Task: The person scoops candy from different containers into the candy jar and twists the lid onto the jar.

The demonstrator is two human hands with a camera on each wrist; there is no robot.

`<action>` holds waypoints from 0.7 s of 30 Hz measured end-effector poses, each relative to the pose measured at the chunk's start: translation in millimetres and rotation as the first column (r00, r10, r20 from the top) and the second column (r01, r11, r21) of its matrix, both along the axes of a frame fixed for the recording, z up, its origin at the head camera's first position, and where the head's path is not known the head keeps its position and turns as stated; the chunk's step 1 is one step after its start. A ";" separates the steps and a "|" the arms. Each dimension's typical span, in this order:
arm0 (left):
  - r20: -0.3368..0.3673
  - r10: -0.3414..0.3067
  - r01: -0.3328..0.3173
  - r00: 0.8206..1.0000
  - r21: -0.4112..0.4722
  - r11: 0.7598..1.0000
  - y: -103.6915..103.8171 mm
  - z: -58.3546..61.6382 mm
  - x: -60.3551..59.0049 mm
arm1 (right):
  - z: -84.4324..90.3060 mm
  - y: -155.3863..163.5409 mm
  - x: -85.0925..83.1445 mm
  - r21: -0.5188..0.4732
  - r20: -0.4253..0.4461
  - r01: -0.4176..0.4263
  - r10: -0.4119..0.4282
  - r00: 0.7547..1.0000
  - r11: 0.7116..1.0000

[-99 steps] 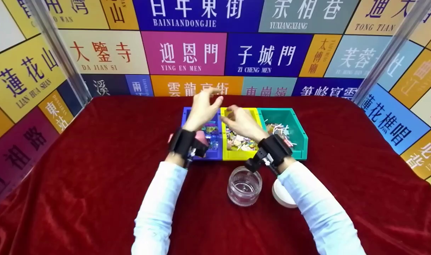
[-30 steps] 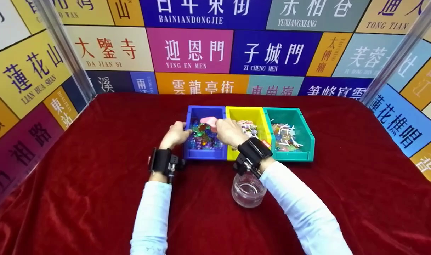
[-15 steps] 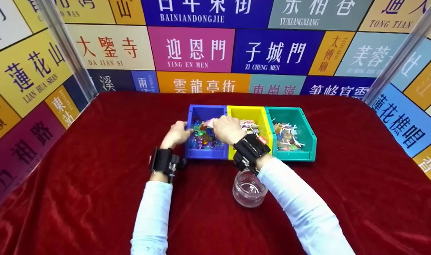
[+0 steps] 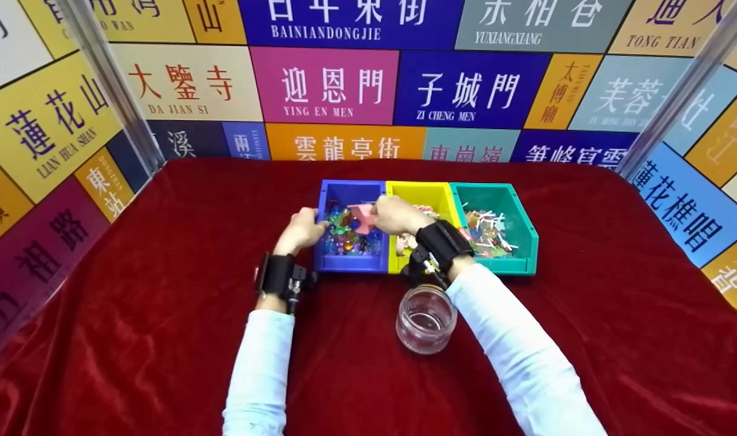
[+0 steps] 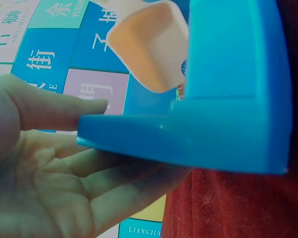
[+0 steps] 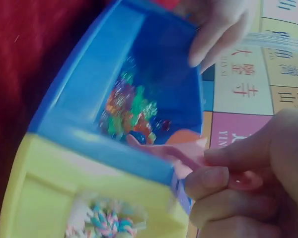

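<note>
At frame centre, the left hand (image 4: 298, 230) grips the left wall of the blue bin (image 4: 329, 263), thumb over the rim and fingers curled beneath. Just right of it, the right hand (image 4: 395, 217) pinches the handle of a pink scoop (image 4: 362, 216), its bowl down among the coloured beads (image 4: 344, 236). The yellow bin (image 4: 426, 195) and teal bin (image 4: 516, 230) adjoin rightward; a clear glass jar (image 4: 426, 318) stands below them on the red cloth (image 4: 132, 315).

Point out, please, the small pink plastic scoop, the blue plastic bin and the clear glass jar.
small pink plastic scoop (image 4: 362, 213), head view, on its bowl.
blue plastic bin (image 4: 350, 264), head view, on its front wall.
clear glass jar (image 4: 426, 318), head view, on its open mouth.
</note>
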State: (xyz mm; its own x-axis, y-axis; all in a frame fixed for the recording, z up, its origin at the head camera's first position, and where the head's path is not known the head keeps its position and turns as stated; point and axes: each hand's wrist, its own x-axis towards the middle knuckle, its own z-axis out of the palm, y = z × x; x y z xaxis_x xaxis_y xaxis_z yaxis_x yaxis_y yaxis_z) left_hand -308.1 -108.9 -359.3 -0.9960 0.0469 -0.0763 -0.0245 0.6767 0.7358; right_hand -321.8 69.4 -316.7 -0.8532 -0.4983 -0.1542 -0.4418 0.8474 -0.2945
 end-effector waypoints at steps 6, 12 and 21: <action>-0.034 -0.014 0.013 0.999 -0.033 0.999 0.1 -0.3 -0.4 | -4.3 -4.2 0.6 -0.223 0.387 0.218 -0.119 0.914 0.950; -0.029 -0.027 0.026 0.999 -0.027 0.999 0.9 -1.5 -0.2 | -12.4 -7.7 -1.3 -0.345 0.688 0.467 -0.120 0.716 0.814; -0.042 -0.022 0.021 0.999 -0.034 0.999 0.4 -0.2 0.1 | -14.5 -8.7 -6.4 -0.435 0.862 0.692 0.045 0.504 0.576</action>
